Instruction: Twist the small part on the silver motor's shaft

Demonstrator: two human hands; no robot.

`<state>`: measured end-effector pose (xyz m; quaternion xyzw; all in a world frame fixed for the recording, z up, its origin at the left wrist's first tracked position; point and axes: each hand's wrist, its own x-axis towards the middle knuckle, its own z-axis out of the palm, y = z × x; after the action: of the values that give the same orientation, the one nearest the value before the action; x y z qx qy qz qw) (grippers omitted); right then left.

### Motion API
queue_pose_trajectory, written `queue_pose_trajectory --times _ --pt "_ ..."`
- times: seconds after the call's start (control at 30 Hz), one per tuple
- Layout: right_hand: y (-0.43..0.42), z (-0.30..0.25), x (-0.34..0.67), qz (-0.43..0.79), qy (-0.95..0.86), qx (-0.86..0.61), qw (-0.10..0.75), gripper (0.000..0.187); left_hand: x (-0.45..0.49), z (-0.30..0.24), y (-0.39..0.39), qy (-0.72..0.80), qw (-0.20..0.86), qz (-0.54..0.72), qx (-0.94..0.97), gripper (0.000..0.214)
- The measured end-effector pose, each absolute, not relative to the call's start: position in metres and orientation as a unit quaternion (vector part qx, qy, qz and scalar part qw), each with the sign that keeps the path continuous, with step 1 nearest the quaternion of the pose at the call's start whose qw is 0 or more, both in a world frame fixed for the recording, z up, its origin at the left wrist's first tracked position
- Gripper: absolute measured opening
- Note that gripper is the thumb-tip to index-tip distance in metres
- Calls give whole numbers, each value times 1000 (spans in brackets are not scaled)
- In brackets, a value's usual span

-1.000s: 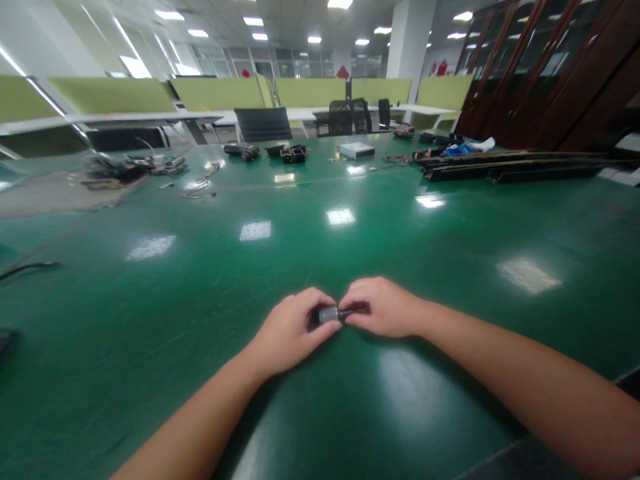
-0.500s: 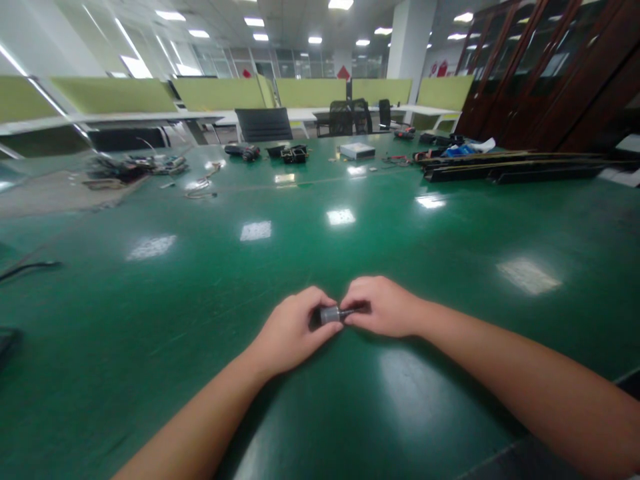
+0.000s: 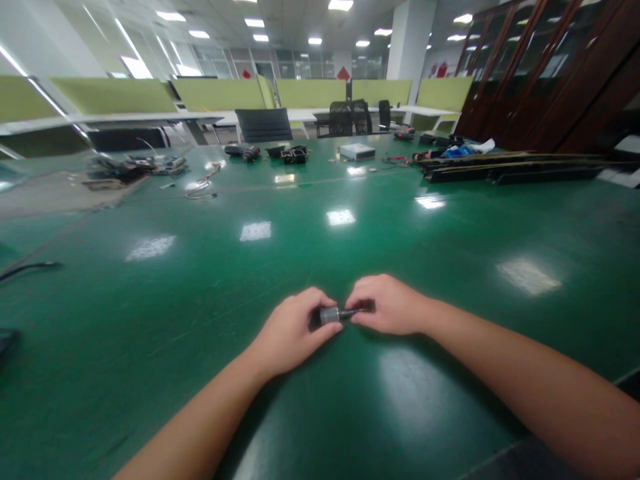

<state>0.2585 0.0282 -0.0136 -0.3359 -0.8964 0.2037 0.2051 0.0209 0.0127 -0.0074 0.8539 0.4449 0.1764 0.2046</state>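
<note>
Thumb and fingers of my left hand (image 3: 296,328) are closed around a small grey metallic cylinder (image 3: 329,315) with a dark end towards the palm. It lies sideways, just above or on the green tabletop (image 3: 320,260); I cannot tell which. From its right side a thin dark stem (image 3: 347,313) points at my right hand (image 3: 387,305). My right hand is pinched round the stem's far end, and its fingertips hide what is there. Whether the stem and the cylinder are one piece is too small to make out. A narrow gap parts the two hands.
At the back lie a silver box (image 3: 357,151), black devices (image 3: 243,152) and long black rails (image 3: 510,167). Loose cables and parts (image 3: 137,167) are heaped at the back left. A black cable (image 3: 30,268) reaches in from the left edge.
My right hand has shifted slightly to the right, away from my left hand, and more of the dark stem shows. My left hand and the cylinder have stayed in place.
</note>
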Motion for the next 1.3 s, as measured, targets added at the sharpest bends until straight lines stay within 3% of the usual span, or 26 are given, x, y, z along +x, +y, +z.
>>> queue_pose_trajectory --times 0.87,1.3 --pt "38 -2 287 212 -881 -400 138 11 15 -11 11 445 211 181 851 23" --pt "36 -3 285 278 -868 -384 148 12 17 -11 11 440 205 180 856 24"
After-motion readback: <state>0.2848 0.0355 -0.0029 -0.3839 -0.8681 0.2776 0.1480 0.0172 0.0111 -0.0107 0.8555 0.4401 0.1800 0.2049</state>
